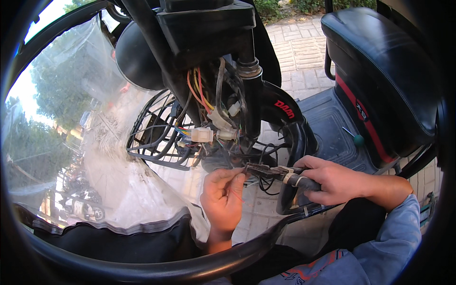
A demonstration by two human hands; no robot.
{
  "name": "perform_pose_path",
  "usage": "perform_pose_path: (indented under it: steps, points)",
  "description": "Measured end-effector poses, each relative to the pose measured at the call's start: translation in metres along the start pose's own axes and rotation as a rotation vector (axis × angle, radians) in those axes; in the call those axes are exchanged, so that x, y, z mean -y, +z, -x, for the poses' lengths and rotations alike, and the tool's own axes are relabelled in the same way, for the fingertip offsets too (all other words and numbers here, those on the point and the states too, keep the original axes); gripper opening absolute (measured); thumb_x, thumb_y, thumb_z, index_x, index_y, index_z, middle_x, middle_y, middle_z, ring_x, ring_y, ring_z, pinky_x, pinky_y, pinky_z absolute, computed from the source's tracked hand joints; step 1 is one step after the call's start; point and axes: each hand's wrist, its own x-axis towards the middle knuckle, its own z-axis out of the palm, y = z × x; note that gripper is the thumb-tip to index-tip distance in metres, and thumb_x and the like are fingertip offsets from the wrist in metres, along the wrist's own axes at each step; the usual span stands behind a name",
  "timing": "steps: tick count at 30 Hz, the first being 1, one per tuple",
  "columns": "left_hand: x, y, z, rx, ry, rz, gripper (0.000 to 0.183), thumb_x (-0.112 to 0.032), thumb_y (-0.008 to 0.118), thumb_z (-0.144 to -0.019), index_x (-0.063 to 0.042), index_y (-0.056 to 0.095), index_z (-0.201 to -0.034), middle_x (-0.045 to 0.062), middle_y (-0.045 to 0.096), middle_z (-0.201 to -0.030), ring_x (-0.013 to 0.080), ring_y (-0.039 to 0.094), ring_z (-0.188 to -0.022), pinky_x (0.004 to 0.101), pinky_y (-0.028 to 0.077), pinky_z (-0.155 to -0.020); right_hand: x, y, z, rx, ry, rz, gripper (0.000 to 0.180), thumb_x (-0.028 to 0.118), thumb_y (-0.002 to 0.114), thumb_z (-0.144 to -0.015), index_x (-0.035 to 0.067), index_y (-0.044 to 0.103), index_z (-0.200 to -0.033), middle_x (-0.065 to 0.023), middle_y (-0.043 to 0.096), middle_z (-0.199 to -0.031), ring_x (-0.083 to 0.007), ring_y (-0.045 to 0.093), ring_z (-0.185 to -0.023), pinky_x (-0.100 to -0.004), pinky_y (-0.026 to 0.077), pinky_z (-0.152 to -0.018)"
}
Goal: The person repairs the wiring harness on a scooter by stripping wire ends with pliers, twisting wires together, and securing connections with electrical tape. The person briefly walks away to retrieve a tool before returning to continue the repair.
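Note:
My left hand (222, 199) pinches a thin red wire (237, 196) between thumb and fingertips, below the exposed wiring of an electric scooter. From the right, my right hand (329, 180) grips a pair of pliers (276, 171) by the handles, their jaws pointing left and close to my left fingertips. Whether the jaws touch the wire cannot be told. Just above hang white plastic wire connectors (202, 135) with coloured wires, and a bundle of red and yellow wires (199, 89) runs up under the black housing (210, 32). Loose black cables (269, 187) curl behind the pliers.
A black wire basket (156, 149) stands left of the wiring. The clear plastic windshield sheet (117, 185) spreads at left, and a black curved tube (160, 270) crosses below. On the footboard (333, 131) is a screwdriver with a green handle (358, 140), beside the black seat (384, 67).

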Motion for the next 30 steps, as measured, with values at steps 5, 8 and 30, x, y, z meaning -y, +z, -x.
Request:
perform_pose_path:
  steps: [5,8,30]
  points:
    - [0.004,-0.002,0.002,0.002,0.039,-0.075,0.025,0.008,0.062,-0.095,0.001,0.047,-0.114,0.019,0.071,-0.103,0.0206,0.071,-0.091,0.0324,0.058,-0.087,0.000,0.001,0.000,0.027,0.025,0.004,0.030,0.006,0.066,-0.081,-0.006,0.067,-0.108,-0.0241,0.056,-0.122,-0.0378,0.058,-0.109,-0.0393,0.049,-0.096]
    - [0.005,-0.002,0.003,-0.001,0.066,-0.191,0.026,0.007,0.063,-0.095,0.002,0.047,-0.114,0.020,0.071,-0.103,0.0207,0.071,-0.092,0.0315,0.057,-0.086,0.001,0.001,0.000,0.018,0.020,-0.026,0.027,0.006,0.066,-0.080,-0.006,0.067,-0.105,-0.0237,0.056,-0.122,-0.0373,0.059,-0.108,-0.0393,0.050,-0.095]
    - [0.010,0.009,-0.001,-0.119,0.170,-0.228,0.020,0.004,0.072,-0.091,0.005,0.063,-0.109,0.014,0.073,-0.099,0.0163,0.071,-0.088,0.0276,0.056,-0.083,-0.002,-0.002,-0.004,0.090,0.049,-0.228,0.022,0.012,0.066,-0.083,-0.006,0.068,-0.097,-0.0203,0.065,-0.105,-0.0340,0.068,-0.090,-0.0393,0.055,-0.078]
